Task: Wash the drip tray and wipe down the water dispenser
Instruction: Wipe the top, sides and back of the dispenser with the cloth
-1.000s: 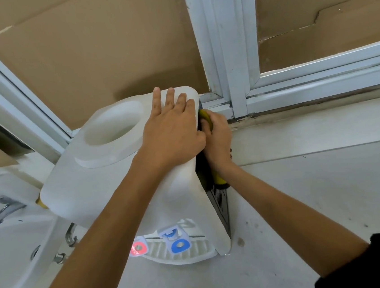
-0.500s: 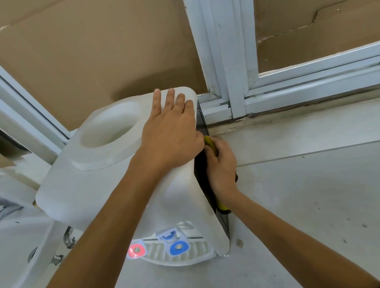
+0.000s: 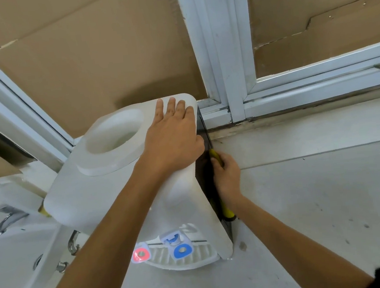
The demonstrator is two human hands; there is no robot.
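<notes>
Wiping the dark right side panel of the water dispenser [image 3: 110, 194] is the step in hand, by the look of it. The dispenser stands on the pale bench [image 3: 319, 200], close to its back edge under the window frame [image 3: 223, 70], with a sink [image 3: 13, 256] just beside it at the bench's left end. The left hand [image 3: 172, 138] lies flat on the top of the dispenser near its right rear corner, fingers straight and together, holding nothing, only pressing down. The right hand [image 3: 227, 177] has its fingers curled round a yellow cloth or sponge [image 3: 226, 210], pressed against the side panel about halfway down; which of the two it is cannot be told. The drip tray [image 3: 184, 257] sits in place at the foot of the front, under the red tap [image 3: 141, 254] and blue tap [image 3: 181, 250].

To do this well, the left hand should bear down firmly so the light casing does not tip or slide toward the sink. Long even passes from top to bottom, reaching the vent slots near the base, would likely clean best.
</notes>
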